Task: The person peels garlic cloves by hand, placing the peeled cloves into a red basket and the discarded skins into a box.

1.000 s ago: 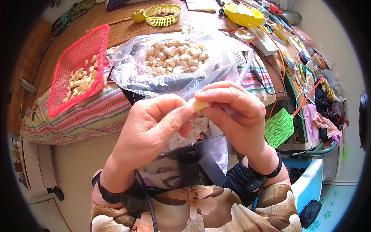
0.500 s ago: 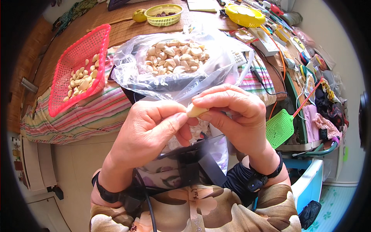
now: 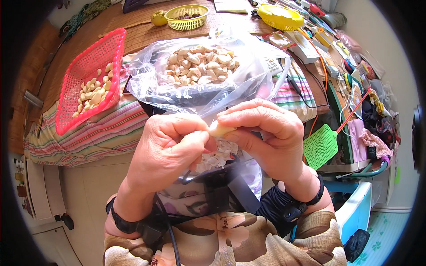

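Observation:
A pale garlic clove (image 3: 220, 129) is between my two hands, above a heap of papery skins (image 3: 217, 159). My right hand (image 3: 268, 133) pinches it between thumb and fingers. My left hand (image 3: 171, 144) is closed, its thumb and forefinger pressed together at the clove's left end; whether a bit of skin is between them is hidden. Beyond my hands, unpeeled garlic cloves (image 3: 202, 65) fill a clear plastic bag (image 3: 148, 80). To the left, a pink-red mesh basket (image 3: 71, 99) holds several smooth, peeled cloves (image 3: 94, 94).
On the wooden table (image 3: 137, 37) stand a yellow-green basket (image 3: 187, 23) with dark round things and a yellow basket (image 3: 280, 17). A striped cloth (image 3: 88, 142) covers the near edge. At right are a green fly swatter (image 3: 320, 146), cables and clutter, and a blue-white bin (image 3: 355, 208).
My left fingers have curled in and drawn slightly down against the clove's end. Both hands have shifted a little left, and more of the skin heap shows beneath them.

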